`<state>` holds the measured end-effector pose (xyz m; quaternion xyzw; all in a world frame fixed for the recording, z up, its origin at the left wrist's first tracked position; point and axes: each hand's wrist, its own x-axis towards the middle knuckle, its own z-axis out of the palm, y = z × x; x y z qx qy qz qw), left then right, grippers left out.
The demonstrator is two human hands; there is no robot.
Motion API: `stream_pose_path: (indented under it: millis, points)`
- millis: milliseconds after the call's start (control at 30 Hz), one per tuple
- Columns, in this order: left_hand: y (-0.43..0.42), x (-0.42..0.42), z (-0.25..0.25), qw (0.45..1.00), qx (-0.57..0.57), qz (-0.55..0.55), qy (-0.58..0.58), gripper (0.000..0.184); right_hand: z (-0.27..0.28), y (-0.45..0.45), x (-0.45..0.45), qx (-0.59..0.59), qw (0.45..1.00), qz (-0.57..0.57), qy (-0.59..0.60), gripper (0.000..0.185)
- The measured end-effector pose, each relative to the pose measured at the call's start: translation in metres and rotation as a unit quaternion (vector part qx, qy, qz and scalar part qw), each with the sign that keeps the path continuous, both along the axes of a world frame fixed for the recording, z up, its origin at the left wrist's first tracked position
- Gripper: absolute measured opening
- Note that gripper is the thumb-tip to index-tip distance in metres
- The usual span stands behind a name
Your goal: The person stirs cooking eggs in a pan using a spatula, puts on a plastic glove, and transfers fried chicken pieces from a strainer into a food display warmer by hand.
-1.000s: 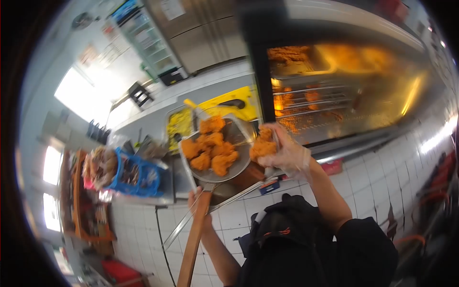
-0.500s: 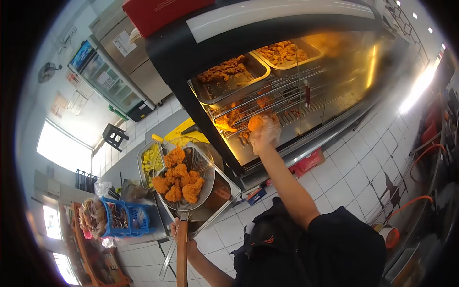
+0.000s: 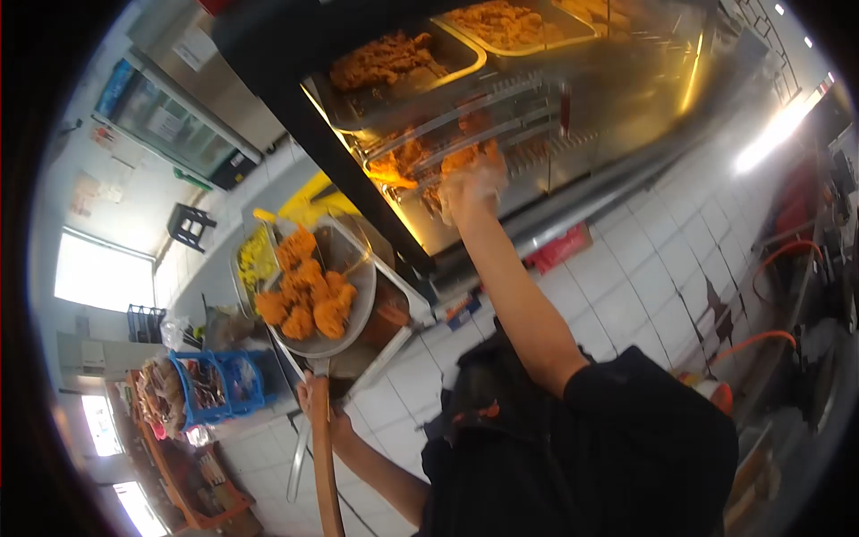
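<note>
My left hand [image 3: 315, 404] is closed around the wooden handle [image 3: 324, 470] of a round mesh strainer [image 3: 365, 300]. Several pieces of fried chicken [image 3: 307, 277] are heaped in the strainer, which rests over a metal container [image 3: 394, 336]. In a clear plastic glove, my right hand [image 3: 474, 190] reaches into the lit warming cabinet [image 3: 573, 179]. Its fingers are around a fried chicken piece [image 3: 463, 157], partly hidden and blurred, by the lower wire rack. More fried pieces [image 3: 403, 161] lie on the left of that lower level.
Trays of fried food [image 3: 389, 67] stand on the cabinet's upper level. Beside the strainer are a tray of yellow-green pieces [image 3: 257, 259] and a yellow object [image 3: 313, 199]. A blue basket [image 3: 219, 387] sits at the left, and a black stool [image 3: 190, 225] stands farther back.
The view has shifted, so the surroundings appear higher and farther left. My right hand has moved slightly deeper into the cabinet with the chicken piece. My left hand still grips the strainer.
</note>
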<state>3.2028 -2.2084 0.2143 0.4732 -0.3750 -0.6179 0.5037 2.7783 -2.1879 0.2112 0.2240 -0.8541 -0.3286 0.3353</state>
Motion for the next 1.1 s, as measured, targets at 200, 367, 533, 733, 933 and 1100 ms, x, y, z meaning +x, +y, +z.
stream_pose_path:
  millis: [200,367,533,733,933,1100]
  points:
    - [0.007,-0.009,0.011,1.000,0.017,-0.017,-0.019,0.019,-0.053,-0.071,-0.045,0.163,0.924,-0.152,0.311,0.035]
    - [0.004,0.004,-0.001,0.999,0.010,-0.020,-0.031,0.018,-0.026,-0.080,-0.054,0.685,0.447,-0.335,0.467,0.039]
    - [0.007,-0.010,0.008,0.998,0.033,0.042,-0.014,0.017,-0.022,-0.041,-0.031,0.718,0.265,-0.292,0.574,0.043]
    - [0.002,-0.003,0.001,0.999,0.031,0.017,0.005,0.021,-0.013,-0.060,-0.071,0.567,0.461,-0.392,0.560,0.037]
    - [0.002,-0.002,0.001,0.998,0.059,0.032,0.013,0.021,-0.058,-0.045,-0.087,0.495,0.413,-0.451,0.618,0.046]
    - [0.004,-0.011,0.002,0.992,0.039,0.124,0.008,0.015,0.033,0.051,0.028,0.719,0.224,-0.161,0.638,0.048]
